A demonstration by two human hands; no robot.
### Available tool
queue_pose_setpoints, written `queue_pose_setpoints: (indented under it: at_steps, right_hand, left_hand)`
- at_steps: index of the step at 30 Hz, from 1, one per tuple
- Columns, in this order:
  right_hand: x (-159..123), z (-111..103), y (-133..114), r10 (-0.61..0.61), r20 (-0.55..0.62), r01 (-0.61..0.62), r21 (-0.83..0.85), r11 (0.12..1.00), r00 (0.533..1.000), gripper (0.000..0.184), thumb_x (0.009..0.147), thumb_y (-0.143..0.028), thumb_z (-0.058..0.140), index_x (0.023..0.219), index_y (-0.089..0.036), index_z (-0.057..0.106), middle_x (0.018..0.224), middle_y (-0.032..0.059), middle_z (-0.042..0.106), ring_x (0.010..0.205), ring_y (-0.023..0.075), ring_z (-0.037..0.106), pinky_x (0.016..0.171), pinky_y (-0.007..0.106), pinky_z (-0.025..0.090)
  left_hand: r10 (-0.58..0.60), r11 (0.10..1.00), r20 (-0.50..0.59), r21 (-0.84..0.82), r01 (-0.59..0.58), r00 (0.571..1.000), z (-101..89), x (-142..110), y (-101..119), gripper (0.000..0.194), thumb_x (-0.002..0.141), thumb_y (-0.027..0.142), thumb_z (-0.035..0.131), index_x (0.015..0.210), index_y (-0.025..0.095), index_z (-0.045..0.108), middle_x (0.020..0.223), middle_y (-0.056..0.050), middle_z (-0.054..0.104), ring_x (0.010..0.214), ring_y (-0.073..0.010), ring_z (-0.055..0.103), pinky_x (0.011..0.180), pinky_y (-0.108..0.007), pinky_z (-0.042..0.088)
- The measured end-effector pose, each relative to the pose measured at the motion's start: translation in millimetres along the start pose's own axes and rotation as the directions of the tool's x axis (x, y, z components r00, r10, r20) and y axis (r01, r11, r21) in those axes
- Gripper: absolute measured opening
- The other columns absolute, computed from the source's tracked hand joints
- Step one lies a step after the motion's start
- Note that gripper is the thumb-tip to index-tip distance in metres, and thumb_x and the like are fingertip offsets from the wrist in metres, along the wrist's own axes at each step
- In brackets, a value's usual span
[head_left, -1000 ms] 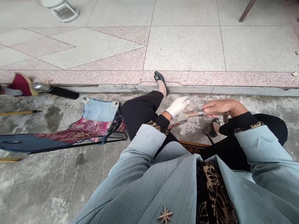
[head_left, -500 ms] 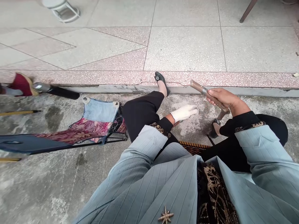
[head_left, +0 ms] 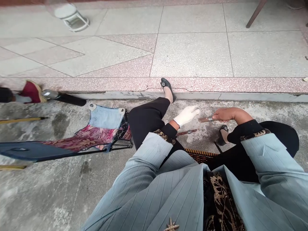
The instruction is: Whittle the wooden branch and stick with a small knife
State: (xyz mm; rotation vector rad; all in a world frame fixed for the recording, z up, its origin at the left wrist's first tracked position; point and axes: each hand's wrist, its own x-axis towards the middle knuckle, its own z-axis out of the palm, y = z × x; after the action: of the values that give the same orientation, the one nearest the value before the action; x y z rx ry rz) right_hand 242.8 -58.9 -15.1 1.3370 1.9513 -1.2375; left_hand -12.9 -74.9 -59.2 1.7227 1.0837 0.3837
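My left hand [head_left: 186,116] wears a white knit glove over the concrete between my knees. Its fingers are bent and pressed together; what they hold, if anything, is hidden. My bare right hand [head_left: 223,114] is closed around a brown wooden stick [head_left: 204,120] with a silvery wire binding. The stick lies nearly level, its blurred tip pointing left, just short of the glove. Below the glove, a thin reddish-brown rod [head_left: 186,132] with a metal band shows, partly hidden by my sleeve; I cannot tell what it rests on.
A folding chair with patterned fabric [head_left: 90,138] stands at my left. Beyond it are another person's red shoe [head_left: 32,92] and a black-and-silver cylinder [head_left: 64,98]. A raised tiled step [head_left: 192,85] runs across in front, with a white stool [head_left: 75,21] farther back.
My right hand has swung the stick down and left, from raised and slanting to nearly level beside the glove. More of the reddish-brown rod shows below my left hand.
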Motion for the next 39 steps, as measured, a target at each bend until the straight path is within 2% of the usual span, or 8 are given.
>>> queue_pose_setpoints:
  at_steps: [3,10,17,24,29,32,35,39]
  right_hand:
    - [4,-9,1,0.199,-0.223,-0.159,0.184,0.97,0.954,0.04,0.109,-0.047,0.053,0.083,-0.017,0.058,0.081,0.011,0.067,0.062,0.0166,0.056,0.062,0.031,0.046]
    - [-16,-16,-9,-0.001,-0.399,0.306,0.701,0.644,0.917,0.042,0.109,-0.052,0.055,0.083,-0.018,0.059,0.077,0.0056,0.059,0.062,0.0135,0.051,0.058,0.026,0.044]
    - [-28,-11,-8,-0.261,-0.309,0.404,0.669,0.624,0.914,0.057,0.094,-0.073,0.069,0.084,-0.018,0.061,0.072,0.0021,0.058,0.059,0.0118,0.051,0.056,0.025,0.043]
    - [-25,-7,-7,-0.464,-0.04,0.42,0.5,0.758,0.885,0.062,0.096,-0.076,0.062,0.081,-0.016,0.06,0.073,0.0017,0.059,0.058,0.0111,0.05,0.059,0.028,0.044]
    - [-8,4,-20,-0.151,0.196,0.121,0.16,0.98,0.969,0.044,0.106,-0.051,0.058,0.077,-0.017,0.059,0.074,0.0053,0.061,0.061,0.0151,0.053,0.064,0.031,0.043]
    - [4,2,-22,0.124,0.02,-0.123,-0.054,0.991,0.992,0.038,0.106,-0.041,0.059,0.077,-0.017,0.058,0.078,0.009,0.064,0.064,0.0175,0.054,0.066,0.033,0.041]
    - [3,-7,-17,0.164,-0.189,-0.134,0.161,0.978,0.968,0.036,0.108,-0.043,0.054,0.084,-0.017,0.056,0.082,0.0095,0.064,0.064,0.017,0.054,0.065,0.032,0.043]
    - [-16,-15,-11,0.032,-0.33,0.163,0.545,0.822,0.943,0.04,0.109,-0.054,0.051,0.088,-0.019,0.054,0.076,0.0041,0.056,0.059,0.0131,0.048,0.058,0.028,0.041]
  left_hand:
    - [0.029,0.991,0.123,-0.13,-0.013,0.992,7.4,-3,2,0.03,0.101,0.044,0.049,0.091,0.019,0.062,0.07,0.002,0.057,0.063,-0.0132,0.051,0.061,-0.025,0.038]
    - [0.032,0.999,0.202,-0.046,-0.023,0.979,18.9,3,-7,0.027,0.101,0.039,0.049,0.085,0.019,0.059,0.069,0.002,0.056,0.06,-0.0114,0.048,0.061,-0.024,0.038]
    - [-0.018,0.99,0.021,0.137,0.015,1.0,5.7,8,-10,0.029,0.102,0.037,0.048,0.086,0.018,0.063,0.073,-0.001,0.062,0.069,-0.0168,0.055,0.07,-0.029,0.044]
    - [-0.011,0.99,0.006,0.137,0.01,1.0,3.2,17,-10,0.016,0.095,0.019,0.054,0.095,0.015,0.069,0.1,-0.009,0.077,0.093,-0.0209,0.069,0.088,-0.03,0.051]
    - [0.026,0.948,0.077,0.316,-0.049,0.997,-7.2,5,-1,0.027,0.1,0.032,0.05,0.095,0.017,0.072,0.089,-0.006,0.073,0.083,-0.0212,0.066,0.08,-0.03,0.047]
    - [0.034,0.961,0.191,0.262,-0.085,0.981,-4.4,-2,6,0.03,0.101,0.037,0.05,0.095,0.018,0.072,0.085,-0.004,0.072,0.08,-0.0204,0.065,0.075,-0.029,0.046]
    - [0.011,0.981,0.232,0.185,-0.055,0.973,4.3,-4,8,0.032,0.103,0.037,0.047,0.091,0.018,0.07,0.076,-0.003,0.069,0.073,-0.0183,0.063,0.071,-0.029,0.047]
    - [0.006,0.981,0.218,0.186,-0.048,0.976,13.1,-3,3,0.034,0.106,0.036,0.046,0.088,0.018,0.069,0.074,-0.004,0.069,0.07,-0.0173,0.062,0.075,-0.03,0.049]
